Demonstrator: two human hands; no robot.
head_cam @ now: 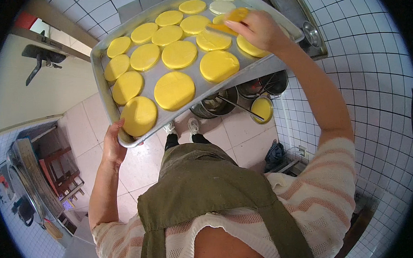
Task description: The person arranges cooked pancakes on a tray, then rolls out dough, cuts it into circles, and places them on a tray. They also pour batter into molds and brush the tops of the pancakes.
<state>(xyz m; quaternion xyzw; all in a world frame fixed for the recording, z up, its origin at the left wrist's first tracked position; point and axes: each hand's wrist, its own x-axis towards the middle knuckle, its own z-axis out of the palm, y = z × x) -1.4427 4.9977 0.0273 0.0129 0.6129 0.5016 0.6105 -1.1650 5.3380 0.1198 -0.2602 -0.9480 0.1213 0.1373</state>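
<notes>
A large metal baking tray [255, 66] spans the upper middle of the view, tilted, with several round flat dough discs [174, 91] on it. Most discs have a glossy yellow coating; pale discs [222, 7] lie at the far right end. My left hand [114, 142] grips the near left corner of the tray, thumb over the rim beside a yellow disc. Above the right part of the tray, my right hand [261, 29] holds a brush with a yellow handle [237, 16]. Its bristles meet a coated disc [214, 41]. My right hand hides part of the discs beneath.
On the floor below the tray stand dark buckets [222, 102] and a container of yellow liquid [262, 109], with a metal rod across them. Another tray [291, 5] holding a small metal bowl [311, 34] sits by the tiled wall. A wooden stool [58, 171] is at left.
</notes>
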